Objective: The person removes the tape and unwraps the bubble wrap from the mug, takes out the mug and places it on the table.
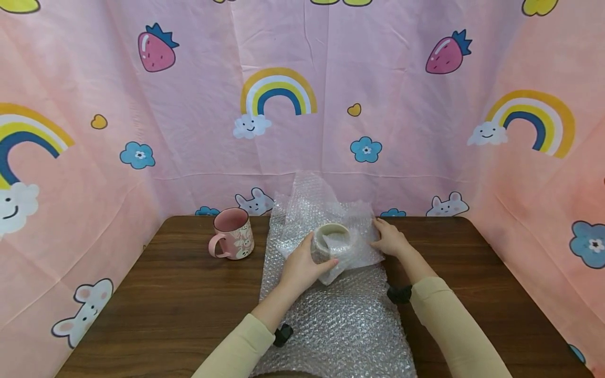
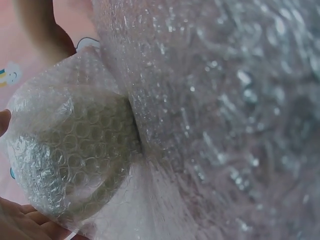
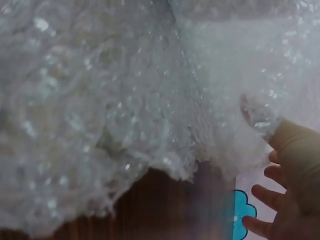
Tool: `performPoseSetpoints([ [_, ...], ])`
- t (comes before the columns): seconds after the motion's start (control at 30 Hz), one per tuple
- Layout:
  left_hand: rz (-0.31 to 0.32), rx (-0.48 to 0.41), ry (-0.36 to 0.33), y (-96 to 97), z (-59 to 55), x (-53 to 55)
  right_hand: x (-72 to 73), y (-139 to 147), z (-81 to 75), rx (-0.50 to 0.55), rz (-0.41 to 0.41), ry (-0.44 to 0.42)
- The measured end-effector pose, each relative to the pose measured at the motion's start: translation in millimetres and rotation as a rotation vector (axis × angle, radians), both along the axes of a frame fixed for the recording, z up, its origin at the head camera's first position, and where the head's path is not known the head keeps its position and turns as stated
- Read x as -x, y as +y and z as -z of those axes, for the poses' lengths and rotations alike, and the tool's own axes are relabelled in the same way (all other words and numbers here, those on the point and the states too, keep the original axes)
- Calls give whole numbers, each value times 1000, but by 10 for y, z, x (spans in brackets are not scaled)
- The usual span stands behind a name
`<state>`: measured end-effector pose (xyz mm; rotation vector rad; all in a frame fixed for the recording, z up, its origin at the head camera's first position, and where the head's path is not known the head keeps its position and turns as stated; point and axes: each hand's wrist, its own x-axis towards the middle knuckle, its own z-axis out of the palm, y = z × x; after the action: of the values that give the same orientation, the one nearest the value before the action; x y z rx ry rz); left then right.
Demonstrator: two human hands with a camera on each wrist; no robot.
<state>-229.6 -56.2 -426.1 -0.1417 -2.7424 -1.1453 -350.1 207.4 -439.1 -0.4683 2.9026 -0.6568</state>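
Note:
A cream-coloured cup [image 1: 332,229], round-rimmed, stands on bubble wrap with a flap of the wrap folded over its front and into its mouth. My left hand [image 1: 302,266] grips the cup from the left, thumb at the front and fingers around the far side. Through the bubbles, the cup's pale wall [image 2: 95,145] shows in the left wrist view. At the right, my right hand [image 1: 389,239] touches the edge of the smaller bubble wrap piece [image 1: 364,226]. The right wrist view shows its fingers [image 3: 267,197] spread and the thumb tip covered by film.
A pink mug [image 1: 233,233] with a printed pattern stands to the left on the brown wooden table [image 1: 189,310]. A large bubble wrap sheet [image 1: 340,325] runs from the table's back to its front edge. Printed pink cloth [image 1: 198,105] hangs around the table.

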Motion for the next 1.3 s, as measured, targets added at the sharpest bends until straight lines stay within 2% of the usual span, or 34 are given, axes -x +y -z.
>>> performPoseSetpoints([
  [0.17,6,-11,-3,-1,-7,-11,-18,49,64,-40,1,-99],
  [0.33,8,-15,-7,0,-17,-19,-14,85,140,-36,-6,-168],
  [0.57,12,-11,-7,-2,-32,-16,2,121,204,-56,-17,-192],
  [0.7,17,-12,-12,-7,-42,-8,-5,132,192,-14,-23,-192],
  [0.87,31,-17,-33,-26,-50,11,-38,150,158,124,-56,-159],
  [1.0,57,-16,-37,-60,-45,34,-81,155,130,196,-70,-69],
  [1.17,95,-34,-32,-112,-36,77,-152,113,74,272,-37,32],
  [1.3,113,-58,-30,-145,-37,105,-216,66,12,358,-22,63],
])
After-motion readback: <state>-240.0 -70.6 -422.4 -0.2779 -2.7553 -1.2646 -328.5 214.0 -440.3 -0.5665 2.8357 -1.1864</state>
